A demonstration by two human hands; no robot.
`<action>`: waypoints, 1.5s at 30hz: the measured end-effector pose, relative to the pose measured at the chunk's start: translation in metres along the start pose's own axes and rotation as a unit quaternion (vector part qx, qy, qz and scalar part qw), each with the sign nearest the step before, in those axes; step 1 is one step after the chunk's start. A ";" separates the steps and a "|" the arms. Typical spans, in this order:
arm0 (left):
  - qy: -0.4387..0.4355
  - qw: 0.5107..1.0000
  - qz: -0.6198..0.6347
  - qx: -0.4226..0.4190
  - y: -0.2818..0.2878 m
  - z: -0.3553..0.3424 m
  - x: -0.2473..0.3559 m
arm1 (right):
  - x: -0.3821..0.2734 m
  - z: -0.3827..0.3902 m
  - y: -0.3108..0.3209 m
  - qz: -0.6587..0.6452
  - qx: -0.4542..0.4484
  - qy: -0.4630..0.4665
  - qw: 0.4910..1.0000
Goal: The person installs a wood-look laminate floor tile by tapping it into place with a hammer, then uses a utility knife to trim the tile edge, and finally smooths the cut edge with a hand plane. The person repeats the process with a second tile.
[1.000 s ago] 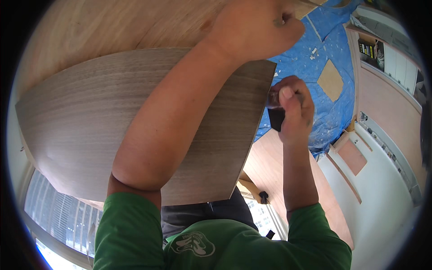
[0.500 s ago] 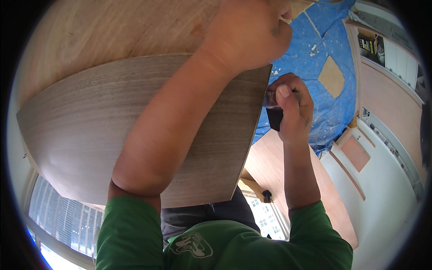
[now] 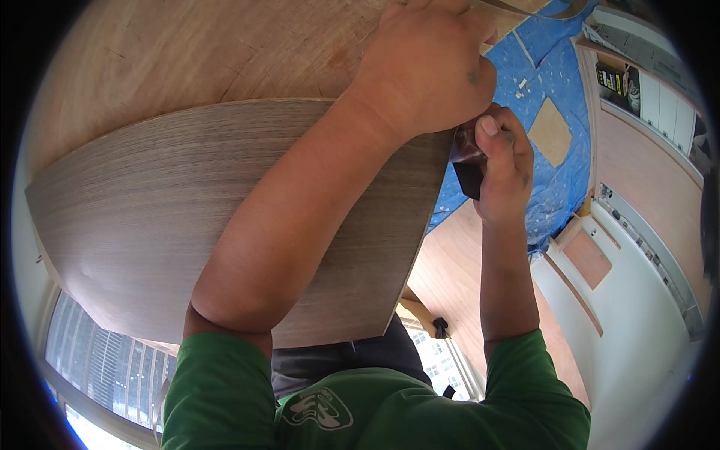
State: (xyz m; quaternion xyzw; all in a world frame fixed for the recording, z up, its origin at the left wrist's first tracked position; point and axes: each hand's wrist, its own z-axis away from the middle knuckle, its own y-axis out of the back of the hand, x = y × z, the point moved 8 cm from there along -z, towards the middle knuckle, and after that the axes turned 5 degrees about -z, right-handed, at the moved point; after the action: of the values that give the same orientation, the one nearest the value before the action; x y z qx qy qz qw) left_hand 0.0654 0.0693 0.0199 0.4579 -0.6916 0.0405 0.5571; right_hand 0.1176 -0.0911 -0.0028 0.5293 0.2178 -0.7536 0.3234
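A wood-grain board [image 3: 172, 195], grey-brown, lies under my left forearm. Across its far right corner reaches my left hand [image 3: 431, 71], fingers curled and partly out of the picture; what they hold, if anything, is hidden. A thin curved strip [image 3: 517, 9] shows just beyond those fingers. My right hand [image 3: 506, 161] is closed around a dark block-shaped tool [image 3: 469, 178] with a shiny reddish-brown upper part. This tool is close along the board's right edge, just below my left hand; whether it touches the edge I cannot tell.
Beneath the board is a larger plywood sheet [image 3: 247, 45]. Blue sheeting [image 3: 555, 202] covers the floor at the right, with scraps and a tan wood piece [image 3: 550, 131] on it. A pale plywood panel [image 3: 454, 255] and a white panel [image 3: 630, 300] stand right of me.
My right hand has moved up and slightly right along the board's edge with the dark tool, closer to my left hand. My left hand has shifted slightly right and down.
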 end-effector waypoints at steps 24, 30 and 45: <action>-0.017 1.000 -0.007 -0.001 -0.001 -0.017 -0.006 | -0.007 -0.034 0.004 0.007 0.050 -0.020 0.999; 0.059 0.994 0.084 -0.031 0.002 -0.017 -0.020 | 0.006 -0.044 0.012 -0.123 0.053 -0.039 0.990; 0.015 0.952 0.251 -0.172 -0.007 -0.012 0.014 | -0.161 -0.069 0.069 -0.140 0.178 0.068 0.972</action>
State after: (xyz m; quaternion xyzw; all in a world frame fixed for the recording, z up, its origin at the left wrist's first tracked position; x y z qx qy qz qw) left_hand 0.0796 0.0638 0.0320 0.1658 -0.7721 0.0666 0.6098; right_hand 0.2497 -0.0517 0.1256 0.5926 0.1735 -0.7803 0.0991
